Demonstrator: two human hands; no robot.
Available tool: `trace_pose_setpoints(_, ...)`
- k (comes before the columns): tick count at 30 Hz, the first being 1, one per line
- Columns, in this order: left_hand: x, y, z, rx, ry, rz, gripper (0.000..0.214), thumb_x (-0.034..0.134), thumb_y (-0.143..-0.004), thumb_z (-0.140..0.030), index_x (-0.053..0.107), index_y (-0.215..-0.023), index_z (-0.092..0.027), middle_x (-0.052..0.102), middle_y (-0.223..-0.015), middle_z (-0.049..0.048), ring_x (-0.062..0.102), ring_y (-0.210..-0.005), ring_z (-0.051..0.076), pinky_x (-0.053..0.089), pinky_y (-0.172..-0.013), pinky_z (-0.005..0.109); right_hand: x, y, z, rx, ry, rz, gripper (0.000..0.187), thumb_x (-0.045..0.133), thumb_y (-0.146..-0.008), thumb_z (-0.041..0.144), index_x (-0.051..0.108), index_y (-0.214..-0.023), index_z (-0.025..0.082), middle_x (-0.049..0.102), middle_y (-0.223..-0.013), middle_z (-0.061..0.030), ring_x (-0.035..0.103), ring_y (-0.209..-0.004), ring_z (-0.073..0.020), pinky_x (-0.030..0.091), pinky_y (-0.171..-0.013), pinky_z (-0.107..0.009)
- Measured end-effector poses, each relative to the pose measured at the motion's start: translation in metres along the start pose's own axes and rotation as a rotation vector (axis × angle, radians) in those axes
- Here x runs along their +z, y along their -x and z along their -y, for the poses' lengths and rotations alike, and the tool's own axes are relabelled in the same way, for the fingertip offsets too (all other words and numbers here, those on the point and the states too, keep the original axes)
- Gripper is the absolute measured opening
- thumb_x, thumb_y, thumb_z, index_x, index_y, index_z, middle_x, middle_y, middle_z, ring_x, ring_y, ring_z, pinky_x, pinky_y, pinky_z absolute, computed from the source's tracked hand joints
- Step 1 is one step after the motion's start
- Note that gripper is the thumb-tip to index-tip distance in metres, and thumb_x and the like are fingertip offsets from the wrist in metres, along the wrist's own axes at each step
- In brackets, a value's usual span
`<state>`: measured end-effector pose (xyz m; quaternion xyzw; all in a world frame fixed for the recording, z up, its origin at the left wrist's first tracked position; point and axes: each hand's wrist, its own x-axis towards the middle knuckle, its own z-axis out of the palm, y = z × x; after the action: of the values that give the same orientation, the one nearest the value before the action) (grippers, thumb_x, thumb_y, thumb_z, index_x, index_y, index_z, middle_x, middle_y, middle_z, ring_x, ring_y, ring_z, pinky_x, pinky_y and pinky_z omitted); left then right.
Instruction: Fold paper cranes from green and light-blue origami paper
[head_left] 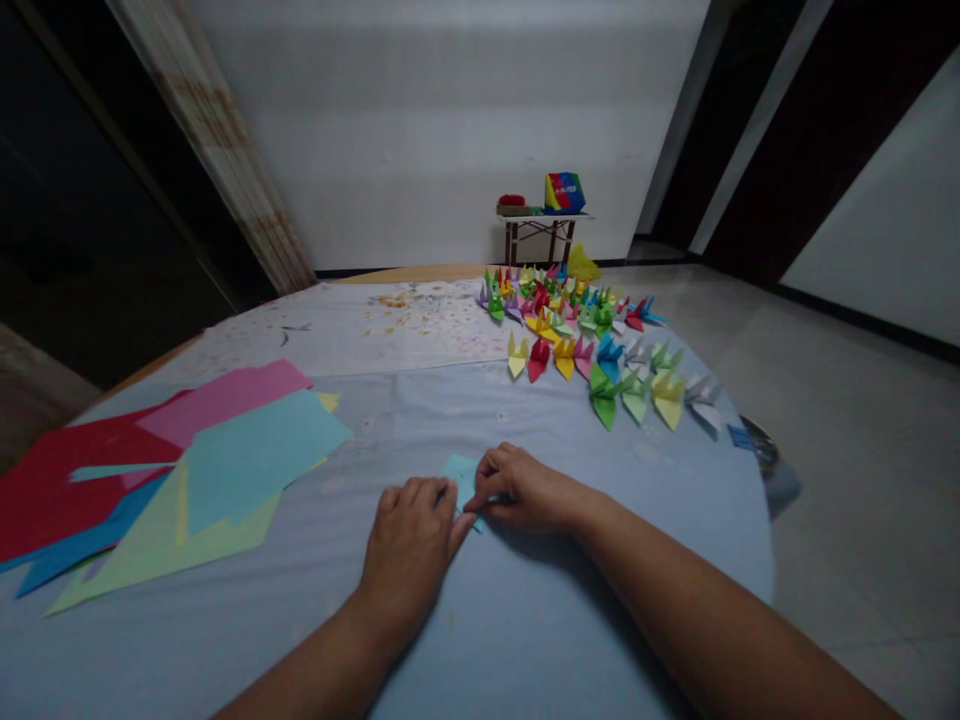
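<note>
Two bare hands are working over a small blue paper (460, 472), which is lying on the pale blue cloth (570, 630) at the near middle of the table, mostly hidden by fingers. The right hand (525, 490) is pinching it at its right side w/ thumb & fingertips; the left hand (411, 520) is lying palm-down over its left side, thumb reaching toward the other hand's fingertips, & I can't tell if it's gripping or just pressing. The paper is prob. weighing next to nothing, so it'd be sliding easily w/o a hand on it; it's looking thin & fairly crisp, likely taking creases well but tearing or crumpling if pulled hard. Best hold: edges & corners, light pinch, w/ the other hand's fingers flat on top. Re materials: the cloth is showing soft wrinkles, & a white flowered cloth (427, 325) is covering the far part. Flat, matte colored sheets (255, 450) are overlapping at left, w/ straight edges & sharp corners. At far right, many folded paper birds (604, 397) are standing in bright colors, pointed wings up, approx. in rows up front, crowding together behind.
</note>
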<state>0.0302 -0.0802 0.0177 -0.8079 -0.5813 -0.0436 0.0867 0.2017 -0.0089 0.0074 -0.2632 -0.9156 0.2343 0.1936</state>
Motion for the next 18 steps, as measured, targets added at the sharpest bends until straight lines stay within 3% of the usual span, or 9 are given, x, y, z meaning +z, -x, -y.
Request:
trace_pose_setpoints(13,-0.001,-0.0007,-0.0014,-0.023,0.076,-0.02,0.033,0.054,-0.079,-0.042,0.057,-0.101,-0.018,0.059,-0.097,0.0084,0.05,-0.095,0.024,0.034,-0.08,0.038,-0.0039,0.0,0.0055,0.041,0.003,0.026,0.019,0.062,-0.071,0.018,0.07,-0.086,0.026,0.056,-0.088,-0.0037,0.047,-0.086,-0.0167,0.037,-0.081,-0.032)
trace_pose_setpoints(18,-0.0041,0.0041,0.0005,-0.004,0.151,0.051,0.055,0.059,-0.068,-0.054,0.055,-0.11,-0.018,0.057,-0.108,0.0115,0.048,-0.102,0.028,0.033,-0.085,0.041,-0.0022,0.0008,0.0021,0.012,-0.012,0.009,0.021,0.059,-0.072,0.018,0.069,-0.089,0.025,0.055,-0.089,-0.0033,0.047,-0.086,-0.0162,0.036,-0.083,-0.032)
